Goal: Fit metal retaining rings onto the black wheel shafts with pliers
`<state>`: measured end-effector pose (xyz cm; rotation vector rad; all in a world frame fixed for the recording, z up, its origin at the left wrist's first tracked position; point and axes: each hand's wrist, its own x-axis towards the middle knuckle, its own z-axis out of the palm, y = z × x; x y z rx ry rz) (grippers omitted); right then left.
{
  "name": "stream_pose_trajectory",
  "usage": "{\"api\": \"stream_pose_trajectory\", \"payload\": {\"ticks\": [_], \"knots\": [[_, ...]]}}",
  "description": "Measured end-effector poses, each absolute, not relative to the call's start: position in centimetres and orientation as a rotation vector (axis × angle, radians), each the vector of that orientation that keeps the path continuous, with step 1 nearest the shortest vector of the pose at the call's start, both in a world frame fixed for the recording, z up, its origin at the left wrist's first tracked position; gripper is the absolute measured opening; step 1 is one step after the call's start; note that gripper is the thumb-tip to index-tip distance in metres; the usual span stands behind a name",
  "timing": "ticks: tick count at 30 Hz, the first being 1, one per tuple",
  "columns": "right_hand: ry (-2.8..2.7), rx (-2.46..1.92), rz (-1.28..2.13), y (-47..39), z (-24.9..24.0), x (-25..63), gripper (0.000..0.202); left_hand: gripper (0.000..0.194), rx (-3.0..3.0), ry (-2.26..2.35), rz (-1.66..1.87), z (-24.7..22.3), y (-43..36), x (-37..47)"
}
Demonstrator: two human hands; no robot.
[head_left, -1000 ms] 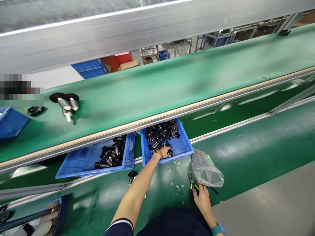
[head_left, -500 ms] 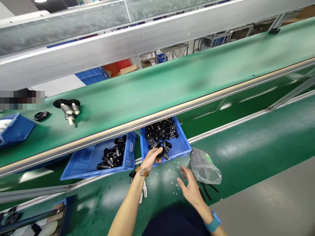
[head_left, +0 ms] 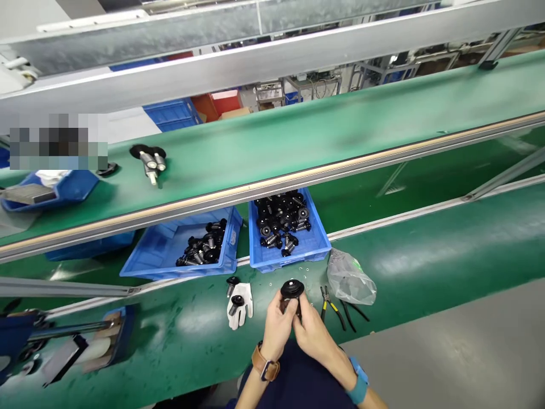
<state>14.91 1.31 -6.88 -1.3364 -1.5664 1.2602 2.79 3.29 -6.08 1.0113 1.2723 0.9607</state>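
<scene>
Both hands meet over the green bench close to my body, around a black part with a wide round flange (head_left: 292,287). My left hand (head_left: 277,325) is closed on its left side. My right hand (head_left: 314,332) closes on it from the right, thumbs near each other. The flange faces up, while the fingers cover most of the lower body. To the left, a white glove (head_left: 247,292) lies with a similar black part (head_left: 237,304) on top and another (head_left: 232,283) at its edge. Small pale rings (head_left: 271,284) are scattered beyond the hands.
Two blue bins, one right (head_left: 313,241) and one left (head_left: 159,253), hold many black parts under the raised green belt (head_left: 298,142). Yellow-and-black pliers (head_left: 325,304) and a clear plastic bag (head_left: 351,281) lie to the right. More parts (head_left: 150,162) stand on the belt.
My left hand has drawn back from the right bin towards me with a black part. My right hand, open before, has come in from the right and now grips the part too.
</scene>
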Motion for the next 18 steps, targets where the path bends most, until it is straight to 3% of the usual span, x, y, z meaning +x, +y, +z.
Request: {"api": "stream_pose_trajectory", "payload": {"ticks": [7, 12, 18], "knots": [[-1.439, -1.384, 1.167, 1.5, -3.7, 18.8, 0.051, 0.022, 1.464, 1.399, 0.806, -2.8, 2.2, -0.4], [-1.475, -1.056, 1.334, 1.2, -2.3, 19.8, 0.073, 0.014, 1.637, 1.388, 0.721, -0.4, 0.7, -1.6], [-1.399, -1.245, 1.628, 1.2, -3.9, 20.7, 0.077, 0.013, 1.647, 1.424, 0.738, -0.4, -0.5, -2.1]]}}
